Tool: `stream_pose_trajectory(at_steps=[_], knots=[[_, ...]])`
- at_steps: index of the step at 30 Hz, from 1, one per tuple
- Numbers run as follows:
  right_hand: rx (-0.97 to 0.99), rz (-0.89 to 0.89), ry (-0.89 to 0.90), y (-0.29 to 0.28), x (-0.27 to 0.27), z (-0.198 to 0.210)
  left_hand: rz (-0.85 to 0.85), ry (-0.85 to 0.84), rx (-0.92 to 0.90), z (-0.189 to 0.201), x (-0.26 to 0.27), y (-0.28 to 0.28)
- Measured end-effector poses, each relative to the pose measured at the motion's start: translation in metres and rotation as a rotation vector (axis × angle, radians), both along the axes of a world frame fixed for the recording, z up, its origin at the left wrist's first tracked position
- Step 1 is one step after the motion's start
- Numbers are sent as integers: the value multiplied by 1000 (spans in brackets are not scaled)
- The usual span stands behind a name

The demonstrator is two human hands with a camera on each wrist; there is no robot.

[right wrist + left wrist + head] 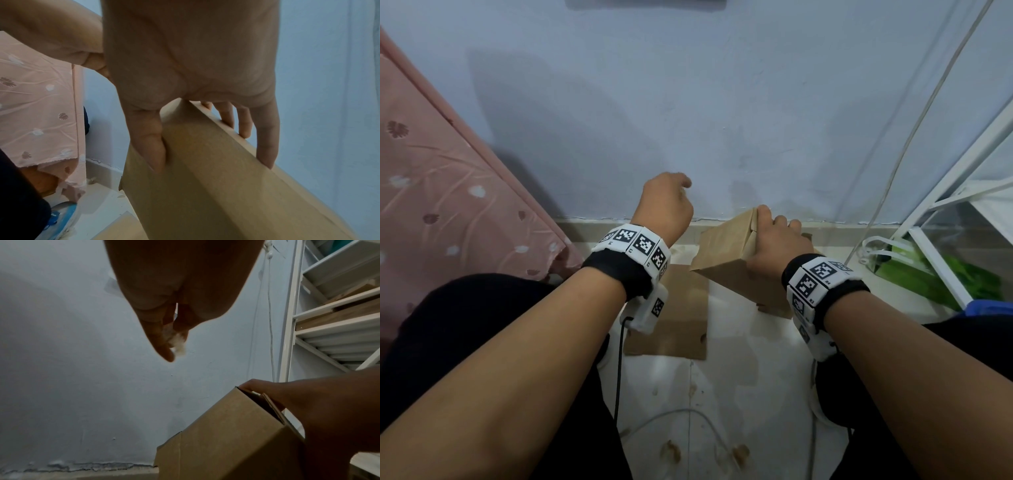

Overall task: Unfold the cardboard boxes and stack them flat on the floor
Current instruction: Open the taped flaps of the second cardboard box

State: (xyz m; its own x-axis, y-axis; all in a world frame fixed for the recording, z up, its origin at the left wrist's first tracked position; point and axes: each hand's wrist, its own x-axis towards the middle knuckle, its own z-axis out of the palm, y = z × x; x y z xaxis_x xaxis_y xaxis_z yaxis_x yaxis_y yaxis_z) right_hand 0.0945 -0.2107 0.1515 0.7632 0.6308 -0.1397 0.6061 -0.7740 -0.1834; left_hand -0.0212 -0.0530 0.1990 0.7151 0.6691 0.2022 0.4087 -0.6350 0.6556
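A brown cardboard box [722, 255] is held tilted above the tiled floor, close to the wall. My right hand [770, 233] grips its top edge. In the right wrist view the thumb [152, 146] presses one face of the box [216, 186] and the fingers [266, 142] wrap over the far side. My left hand [681, 193] is raised to the left of the box, not touching it. Its fingertips pinch a small whitish scrap [178, 348]. A flattened cardboard sheet [678, 318] lies on the floor under my left wrist.
A pink flowered bedsheet [431, 171] hangs at the left. A white metal shelf [945, 212] stands at the right with a green plastic bag [935, 277] at its foot. White cables [893, 154] run down the wall, and another cable [688, 413] lies on the floor between my knees.
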Motion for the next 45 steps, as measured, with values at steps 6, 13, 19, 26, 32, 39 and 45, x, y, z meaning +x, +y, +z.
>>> stream_pose_trajectory(at_steps=[6,13,19,26,32,39,45], knots=[[-4,-8,5,1,0,0,10,-37,-1,8,-3,-16],[6,-2,2,0,0,-1,-121,-14,10,-1,-3,-8],[-11,-6,10,0,0,0,-113,-22,75,9,-4,-16],[-23,-17,8,1,-1,1,9,-205,63,7,-2,-8],[-36,-21,0,1,-1,2,-29,-270,-4,11,-2,-9],[-47,-21,4,0,-3,3,-195,-284,-44,4,-5,-8],[-53,-25,12,1,-3,3,-149,-406,37,9,-9,-11]])
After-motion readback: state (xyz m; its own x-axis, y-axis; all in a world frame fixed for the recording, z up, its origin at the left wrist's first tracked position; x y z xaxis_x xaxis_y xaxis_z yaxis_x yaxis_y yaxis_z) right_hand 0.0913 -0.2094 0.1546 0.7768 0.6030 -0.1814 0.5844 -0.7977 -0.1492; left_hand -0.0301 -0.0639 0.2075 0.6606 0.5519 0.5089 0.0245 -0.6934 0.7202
